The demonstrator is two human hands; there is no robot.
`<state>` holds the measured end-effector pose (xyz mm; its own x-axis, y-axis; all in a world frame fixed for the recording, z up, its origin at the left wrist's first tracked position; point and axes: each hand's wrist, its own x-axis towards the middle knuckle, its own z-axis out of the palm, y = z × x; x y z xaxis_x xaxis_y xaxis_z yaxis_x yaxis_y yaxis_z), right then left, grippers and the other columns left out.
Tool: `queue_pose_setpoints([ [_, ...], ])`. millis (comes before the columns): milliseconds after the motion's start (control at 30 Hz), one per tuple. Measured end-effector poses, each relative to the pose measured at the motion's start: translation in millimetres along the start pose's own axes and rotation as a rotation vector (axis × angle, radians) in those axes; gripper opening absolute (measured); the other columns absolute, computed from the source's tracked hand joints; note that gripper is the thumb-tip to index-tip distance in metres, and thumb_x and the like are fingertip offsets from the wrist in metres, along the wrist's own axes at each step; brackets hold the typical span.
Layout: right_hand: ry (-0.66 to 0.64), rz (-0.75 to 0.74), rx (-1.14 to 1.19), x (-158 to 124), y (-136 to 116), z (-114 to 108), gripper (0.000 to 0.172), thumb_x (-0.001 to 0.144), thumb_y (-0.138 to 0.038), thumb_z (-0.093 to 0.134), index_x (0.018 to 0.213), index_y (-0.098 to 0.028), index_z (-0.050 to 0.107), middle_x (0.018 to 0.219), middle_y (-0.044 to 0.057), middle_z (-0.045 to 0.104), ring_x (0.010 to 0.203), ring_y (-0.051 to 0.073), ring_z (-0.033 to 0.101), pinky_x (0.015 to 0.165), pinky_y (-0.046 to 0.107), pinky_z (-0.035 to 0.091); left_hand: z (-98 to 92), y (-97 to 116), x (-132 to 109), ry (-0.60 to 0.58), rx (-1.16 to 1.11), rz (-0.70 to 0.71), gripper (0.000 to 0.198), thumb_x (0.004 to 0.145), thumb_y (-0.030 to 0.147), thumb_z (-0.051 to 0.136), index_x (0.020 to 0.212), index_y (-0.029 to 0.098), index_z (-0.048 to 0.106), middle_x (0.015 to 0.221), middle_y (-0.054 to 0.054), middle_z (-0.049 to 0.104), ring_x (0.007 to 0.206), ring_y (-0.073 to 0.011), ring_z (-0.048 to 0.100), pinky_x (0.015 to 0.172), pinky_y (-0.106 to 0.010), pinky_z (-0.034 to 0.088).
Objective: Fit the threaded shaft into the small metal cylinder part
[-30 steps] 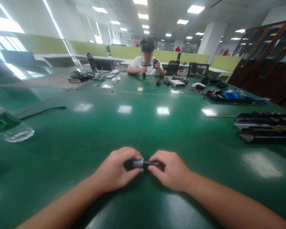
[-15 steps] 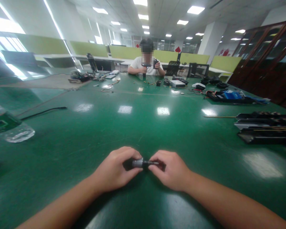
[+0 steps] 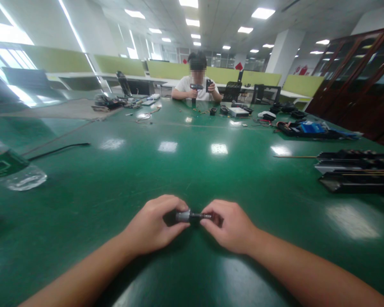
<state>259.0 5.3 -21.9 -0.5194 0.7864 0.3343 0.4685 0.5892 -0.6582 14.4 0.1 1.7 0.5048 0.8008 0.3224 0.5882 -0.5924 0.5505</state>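
Both my hands meet low in the middle of the view, just above the green table. My left hand is closed round the thick silvery end of a small metal cylinder. My right hand pinches the thin dark shaft that sticks out of that cylinder to the right. The part lies level between the two hands. Most of its body is hidden inside my left fingers.
A clear water bottle lies at the left edge. Black tool cases sit at the right, a black cable at the left. Across the table a person in white holds a tool among scattered parts.
Both hands with the metal part have shifted slightly up and away from me. The grip looks the same.
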Motion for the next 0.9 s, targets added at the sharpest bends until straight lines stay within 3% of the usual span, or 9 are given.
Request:
queue_pose_setpoints([
  [367, 0.006, 0.014, -0.012, 0, 0, 0, 0.005, 0.086, -0.023, 0.065, 0.089, -0.02, 0.069, 0.073, -0.001, 0.062, 0.063, 0.013, 0.054, 0.061, 0.026, 0.04, -5.9, -3, 0, -0.038, 0.051, -0.019, 0.012, 0.084, 0.026, 0.068, 0.095, 0.021, 0.066, 0.096, -0.003, 0.07, 0.089, -0.0169, 0.066, 0.082, -0.028, 0.053],
  [533, 0.034, 0.028, -0.043, -1, -1, 0, 0.008, 0.087, -0.027, 0.066, 0.088, -0.02, 0.069, 0.073, -0.001, 0.063, 0.063, 0.013, 0.055, 0.061, 0.026, 0.04, -17.7, -15, 4, -0.022, 0.216, 0.133, 0.031, 0.089, 0.026, 0.065, 0.119, 0.025, 0.066, 0.109, -0.004, 0.072, 0.101, -0.0192, 0.065, 0.091, -0.033, 0.052],
  [633, 0.06, 0.015, -0.054, -2, -6, -3, 0.009, 0.087, -0.028, 0.066, 0.089, -0.02, 0.069, 0.076, -0.001, 0.065, 0.064, 0.013, 0.056, 0.062, 0.025, 0.041, -32.0, -20, 8, 0.042, 0.372, 0.158, 0.027, 0.092, 0.032, 0.062, 0.117, 0.026, 0.067, 0.109, -0.005, 0.072, 0.102, -0.0223, 0.063, 0.093, -0.039, 0.05],
  [700, 0.067, -0.012, -0.052, -3, -9, -4, 0.009, 0.087, -0.028, 0.065, 0.09, -0.02, 0.069, 0.078, 0.0, 0.066, 0.065, 0.013, 0.057, 0.063, 0.025, 0.042, -43.7, -18, 7, 0.133, 0.418, 0.02, 0.029, 0.091, 0.04, 0.062, 0.114, 0.023, 0.066, 0.106, -0.006, 0.072, 0.098, -0.0239, 0.064, 0.09, -0.039, 0.05],
  [767, 0.069, -0.039, -0.047, -5, -12, -4, 0.009, 0.087, -0.027, 0.065, 0.09, -0.02, 0.069, 0.079, 0.0, 0.067, 0.065, 0.013, 0.057, 0.064, 0.025, 0.042, -56.6, -14, -1, 0.231, 0.386, -0.226, 0.038, 0.091, 0.048, 0.06, 0.117, 0.02, 0.06, 0.108, -0.006, 0.071, 0.097, -0.0244, 0.066, 0.089, -0.039, 0.051],
  [833, 0.067, -0.062, -0.043, -6, -13, -2, 0.009, 0.087, -0.028, 0.065, 0.09, -0.02, 0.069, 0.079, 0.0, 0.067, 0.064, 0.013, 0.057, 0.064, 0.025, 0.042, -70.5, -15, -17, 0.31, 0.314, -0.447, 0.045, 0.092, 0.054, 0.056, 0.119, 0.019, 0.052, 0.115, -0.007, 0.071, 0.1, -0.0239, 0.067, 0.09, -0.038, 0.052],
  [900, 0.064, -0.083, -0.038, -7, -13, 0, 0.01, 0.087, -0.028, 0.065, 0.09, -0.02, 0.069, 0.078, 0.0, 0.067, 0.064, 0.013, 0.058, 0.064, 0.025, 0.042, -84.9, -27, -45, 0.369, 0.293, -0.522, 0.05, 0.091, 0.061, 0.053, 0.114, 0.017, 0.049, 0.114, -0.008, 0.072, 0.097, -0.0225, 0.069, 0.087, -0.037, 0.053],
])
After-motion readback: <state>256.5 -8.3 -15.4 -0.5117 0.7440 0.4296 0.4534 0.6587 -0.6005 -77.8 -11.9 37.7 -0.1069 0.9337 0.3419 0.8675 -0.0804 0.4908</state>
